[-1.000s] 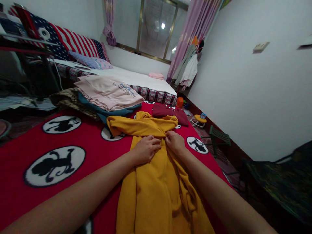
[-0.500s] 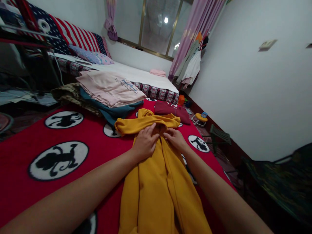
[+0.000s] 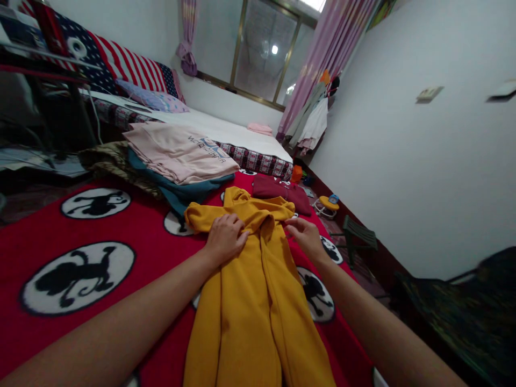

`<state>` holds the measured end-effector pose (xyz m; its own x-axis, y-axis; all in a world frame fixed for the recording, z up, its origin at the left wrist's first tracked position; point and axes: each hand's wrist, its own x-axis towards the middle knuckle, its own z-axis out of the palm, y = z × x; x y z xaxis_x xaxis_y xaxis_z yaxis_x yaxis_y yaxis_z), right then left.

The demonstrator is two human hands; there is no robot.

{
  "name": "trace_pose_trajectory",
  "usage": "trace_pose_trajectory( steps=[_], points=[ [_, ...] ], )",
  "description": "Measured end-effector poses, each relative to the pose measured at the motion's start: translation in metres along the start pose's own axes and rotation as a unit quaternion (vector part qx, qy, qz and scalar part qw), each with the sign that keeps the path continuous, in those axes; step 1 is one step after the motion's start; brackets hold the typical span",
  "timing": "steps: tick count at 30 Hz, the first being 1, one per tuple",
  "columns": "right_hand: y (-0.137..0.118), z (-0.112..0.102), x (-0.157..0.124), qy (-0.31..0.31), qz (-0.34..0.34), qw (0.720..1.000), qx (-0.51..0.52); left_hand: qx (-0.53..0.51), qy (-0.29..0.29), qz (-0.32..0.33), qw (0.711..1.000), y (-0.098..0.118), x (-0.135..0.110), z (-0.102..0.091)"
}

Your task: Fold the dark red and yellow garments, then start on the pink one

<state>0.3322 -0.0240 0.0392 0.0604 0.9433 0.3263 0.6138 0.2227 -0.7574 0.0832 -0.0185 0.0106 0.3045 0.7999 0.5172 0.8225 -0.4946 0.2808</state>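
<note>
A yellow long-sleeved garment (image 3: 245, 317), seemingly a hooded top, lies lengthwise on a red blanket (image 3: 161, 279) patterned with dark monkey figures in white ovals. One sleeve is folded across its upper end. My left hand (image 3: 226, 236) rests on the folded part, fingers stretched over the cloth, thumb apart. At the garment's right edge is my right hand (image 3: 305, 236), its fingers bent and slightly apart with no cloth visibly held. Beyond it lies a folded maroon garment (image 3: 278, 191). Folded pink clothing (image 3: 177, 153) is stacked on a teal garment (image 3: 177, 191) to the left.
Camouflage-patterned cloth (image 3: 116, 166) lies beside the stack. A white-topped bed (image 3: 213, 123) stands under the window. On the right floor are a yellow-seated stool (image 3: 328, 203), a dark folding stool (image 3: 358, 232) and a dark camouflage chair (image 3: 455, 306).
My hands have moved apart from the middle of the garment's upper end, the left one leftward, the right one to the right edge. The view has shifted slightly.
</note>
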Motion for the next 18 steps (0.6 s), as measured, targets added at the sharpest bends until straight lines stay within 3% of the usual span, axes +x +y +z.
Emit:
trace_pose_trajectory(
  steps=[3, 5, 10, 14, 18],
  points=[
    [0.028, -0.016, 0.049, 0.099, 0.014, 0.992, -0.078, -0.004, -0.002, -0.025, 1.0, -0.003, 0.004, -0.003],
    [0.041, -0.021, 0.073, 0.113, 0.008, 0.987, -0.115, -0.013, 0.009, -0.06, 0.998, -0.009, 0.008, -0.003],
    [0.052, -0.021, 0.101, 0.043, -0.06, 0.978, -0.195, -0.058, 0.042, -0.156, 0.985, -0.03, 0.019, 0.003],
    [0.057, -0.023, 0.11, -0.051, -0.118, 0.943, -0.308, -0.089, 0.005, -0.164, 0.982, -0.04, 0.021, 0.008],
    [0.062, -0.032, 0.115, -0.063, -0.164, 0.914, -0.367, -0.158, 0.021, -0.148, 0.976, -0.036, 0.018, 0.006]
  ],
)
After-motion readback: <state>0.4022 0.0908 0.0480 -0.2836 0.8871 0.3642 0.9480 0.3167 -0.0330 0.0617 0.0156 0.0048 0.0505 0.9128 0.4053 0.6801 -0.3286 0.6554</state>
